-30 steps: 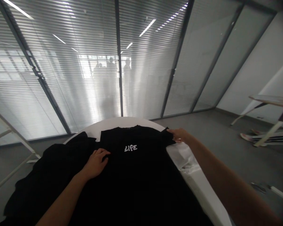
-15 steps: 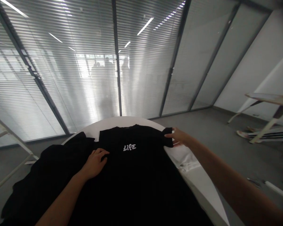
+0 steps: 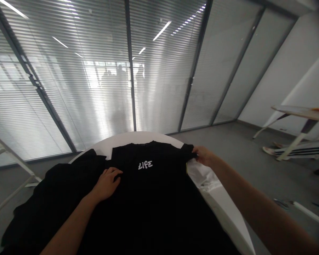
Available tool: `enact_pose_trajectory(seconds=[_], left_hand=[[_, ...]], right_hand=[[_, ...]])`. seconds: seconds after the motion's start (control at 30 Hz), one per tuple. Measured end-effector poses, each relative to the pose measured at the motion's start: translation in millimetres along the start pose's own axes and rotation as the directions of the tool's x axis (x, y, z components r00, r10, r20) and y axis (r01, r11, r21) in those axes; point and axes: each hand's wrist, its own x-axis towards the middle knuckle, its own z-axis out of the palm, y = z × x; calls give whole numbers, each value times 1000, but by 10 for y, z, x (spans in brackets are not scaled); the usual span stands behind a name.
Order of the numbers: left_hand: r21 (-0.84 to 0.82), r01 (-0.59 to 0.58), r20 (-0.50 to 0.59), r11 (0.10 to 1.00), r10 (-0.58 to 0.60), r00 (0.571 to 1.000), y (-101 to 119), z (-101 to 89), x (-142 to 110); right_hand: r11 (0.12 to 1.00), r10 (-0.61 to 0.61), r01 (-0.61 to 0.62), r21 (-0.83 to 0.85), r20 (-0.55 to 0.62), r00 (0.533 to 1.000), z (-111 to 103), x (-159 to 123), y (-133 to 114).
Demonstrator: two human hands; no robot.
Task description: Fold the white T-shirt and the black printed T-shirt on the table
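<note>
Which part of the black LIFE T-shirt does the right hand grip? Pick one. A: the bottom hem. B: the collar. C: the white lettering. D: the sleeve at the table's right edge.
D: the right hand pinches the sleeve of the black T-shirt at the right edge of the white table, while the left hand rests flat on the shirt's chest, left of the lettering.

Black T-shirt (image 3: 154, 198), white "LIFE" print, spread flat on table
</note>
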Motion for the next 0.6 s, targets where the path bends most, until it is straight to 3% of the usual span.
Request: enact_pose_trajectory(seconds=[0.13, 0.23, 0.3, 0.4, 0.5, 0.6], left_hand=[[-3, -1, 0, 1000, 1, 1000, -2, 4, 3], [-11, -6, -11, 1000, 5, 1000, -3, 4, -1], [-19, -10, -16, 1000, 9, 1000, -10, 6, -2], [-20, -11, -22, 1000, 11, 1000, -32, 17, 2], [-17, -14, -16, 1000, 13, 1000, -57, 32, 10], [-9, -13, -5, 1000, 13, 1000, -67, 40, 17]], right_hand=[[985, 43, -49, 165, 40, 998, 77, 16, -109], [943, -21, -7, 333, 79, 997, 162, 20, -252], [933, -103, 53, 357, 120, 987, 244, 0, -349], [945, -247, 195, 262, 178, 953, 413, -79, -456], [926, -368, 378, 25, 291, 883, 624, -216, -462], [742, -494, 622, -250, 423, 759, 852, -396, -339]])
